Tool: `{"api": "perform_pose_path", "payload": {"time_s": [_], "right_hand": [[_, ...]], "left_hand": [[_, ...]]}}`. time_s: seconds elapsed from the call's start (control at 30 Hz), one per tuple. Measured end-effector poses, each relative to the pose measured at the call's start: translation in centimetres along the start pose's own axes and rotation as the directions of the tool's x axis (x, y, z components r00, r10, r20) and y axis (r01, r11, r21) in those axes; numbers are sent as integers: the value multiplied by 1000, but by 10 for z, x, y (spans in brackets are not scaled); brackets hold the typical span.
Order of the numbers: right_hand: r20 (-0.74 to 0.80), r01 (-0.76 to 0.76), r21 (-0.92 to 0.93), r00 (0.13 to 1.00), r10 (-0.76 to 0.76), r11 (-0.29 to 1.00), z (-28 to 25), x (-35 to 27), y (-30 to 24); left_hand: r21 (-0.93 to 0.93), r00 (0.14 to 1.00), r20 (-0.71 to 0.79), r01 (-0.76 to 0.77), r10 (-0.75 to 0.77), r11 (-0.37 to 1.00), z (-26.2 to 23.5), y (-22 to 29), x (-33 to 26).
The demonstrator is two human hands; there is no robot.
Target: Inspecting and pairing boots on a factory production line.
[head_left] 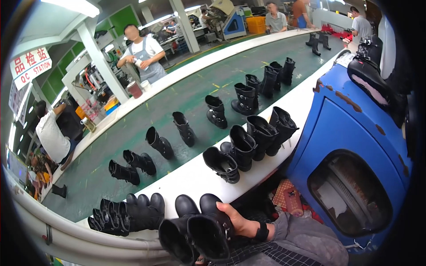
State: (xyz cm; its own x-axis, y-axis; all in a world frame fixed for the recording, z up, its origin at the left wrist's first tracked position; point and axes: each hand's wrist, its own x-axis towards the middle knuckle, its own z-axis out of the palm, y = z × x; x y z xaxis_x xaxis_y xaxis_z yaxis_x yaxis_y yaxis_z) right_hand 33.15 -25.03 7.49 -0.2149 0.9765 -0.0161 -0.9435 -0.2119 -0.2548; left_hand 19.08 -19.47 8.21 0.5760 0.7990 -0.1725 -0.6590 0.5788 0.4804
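Note:
Two black ankle boots stand side by side near the bottom of the head view, toes pointing away from me and open shafts toward me. My right hand, with a dark band at the wrist, is closed on the right boot, its thumb along the upper. Touching that one is the left boot. Only a sliver of skin shows below the shafts, perhaps my left hand; the boots hide its fingers. Left of the pair, several black boots lie in a row on the white ledge.
Several upright boots occupy the ledge ahead. More stand along the green conveyor belt. A blue machine with a dark window rises at right, another boot on top. Across the belt, a person in an apron handles something white.

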Motion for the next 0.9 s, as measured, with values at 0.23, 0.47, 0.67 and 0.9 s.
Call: {"api": "perform_pose_path", "payload": {"time_s": [0.23, 0.47, 0.67, 0.9], "right_hand": [[-243, 83, -48, 966, -93, 995, 3, 4, 8], [-53, 51, -79, 997, -55, 996, 23, -4, -4], [-322, 160, -9, 934, -154, 987, 17, 14, 2], [-433, 61, 58, 901, -30, 996, 20, 30, -23]], "left_hand": [[-169, 990, -82, 97, -112, 981, -6, -3, -1], [15, 993, -118, 4, -2, 1000, -5, 0, -10], [-152, 994, -44, 95, -103, 984, 12, 4, 14], [-48, 971, -171, 161, -167, 986, 24, 15, 35]]}}
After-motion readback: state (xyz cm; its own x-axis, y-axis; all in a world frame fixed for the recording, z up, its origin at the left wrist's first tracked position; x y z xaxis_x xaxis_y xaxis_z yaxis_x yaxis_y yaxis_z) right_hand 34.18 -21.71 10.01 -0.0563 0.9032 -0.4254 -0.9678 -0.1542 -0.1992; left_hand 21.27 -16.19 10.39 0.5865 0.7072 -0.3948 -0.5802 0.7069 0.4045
